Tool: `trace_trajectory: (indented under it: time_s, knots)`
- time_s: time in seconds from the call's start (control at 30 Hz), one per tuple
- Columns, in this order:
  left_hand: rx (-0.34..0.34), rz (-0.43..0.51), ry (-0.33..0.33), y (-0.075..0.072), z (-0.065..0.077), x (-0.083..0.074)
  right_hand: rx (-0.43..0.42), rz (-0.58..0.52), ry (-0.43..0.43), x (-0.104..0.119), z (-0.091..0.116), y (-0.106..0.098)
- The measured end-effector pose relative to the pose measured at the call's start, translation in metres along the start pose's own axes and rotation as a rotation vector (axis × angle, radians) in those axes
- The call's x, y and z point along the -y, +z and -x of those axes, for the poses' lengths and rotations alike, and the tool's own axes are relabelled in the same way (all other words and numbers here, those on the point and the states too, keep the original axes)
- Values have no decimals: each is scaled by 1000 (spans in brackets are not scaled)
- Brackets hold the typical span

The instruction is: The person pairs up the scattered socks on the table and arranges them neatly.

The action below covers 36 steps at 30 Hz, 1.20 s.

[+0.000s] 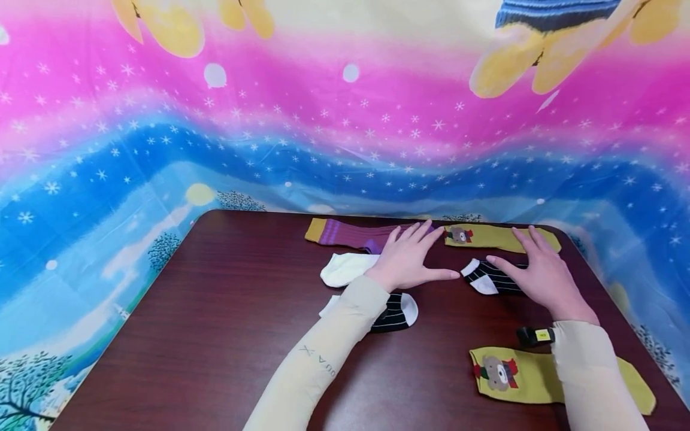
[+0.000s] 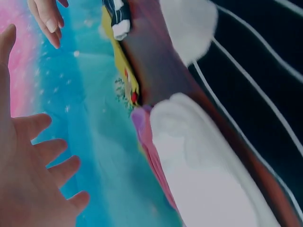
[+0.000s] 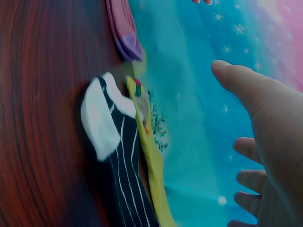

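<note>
My left hand (image 1: 406, 260) is held with spread, straight fingers over the table. Below and around it lie a purple ribbed sock (image 1: 350, 234) with a yellow end, a white sock (image 1: 345, 269) and a black sock with white stripes (image 1: 396, 317), partly covered by my forearm. My right hand (image 1: 544, 278), fingers also extended, is over a second black striped sock (image 1: 493, 278) and a mustard sock (image 1: 485, 238) with a bear picture. Both wrist views show gaps between hands and socks, with nothing held. Under the right forearm lies another mustard bear sock (image 1: 520, 377), its middle hidden.
The dark reddish-brown table (image 1: 215, 335) has rounded far corners. A patterned cloth (image 1: 302, 131) in pink and blue hangs behind and along its sides. A small black device with a yellow label (image 1: 541, 336) is at my right wrist.
</note>
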State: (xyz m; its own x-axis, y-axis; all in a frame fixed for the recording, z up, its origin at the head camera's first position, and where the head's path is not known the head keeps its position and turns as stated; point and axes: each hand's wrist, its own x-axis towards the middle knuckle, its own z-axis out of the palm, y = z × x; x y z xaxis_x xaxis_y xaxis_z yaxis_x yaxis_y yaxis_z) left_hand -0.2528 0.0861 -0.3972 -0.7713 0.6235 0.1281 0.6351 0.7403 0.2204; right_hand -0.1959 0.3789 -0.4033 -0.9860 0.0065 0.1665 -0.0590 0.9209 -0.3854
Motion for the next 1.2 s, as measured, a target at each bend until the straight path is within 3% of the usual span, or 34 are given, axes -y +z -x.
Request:
trace_trajectory:
  time_s: [0.33, 0.77, 1.03, 1.2]
  knots:
    - [73, -31, 46, 20, -14, -28, 49, -28, 48, -36, 6, -6]
    - [217, -100, 110, 46, -13, -68, 133, -28, 100, -70, 11, -9]
    - [277, -125, 130, 58, -13, -78, 140, -8, 89, -76, 15, -8]
    - [276, -136, 137, 62, -15, -79, 144, 16, 96, -80, 16, -6]
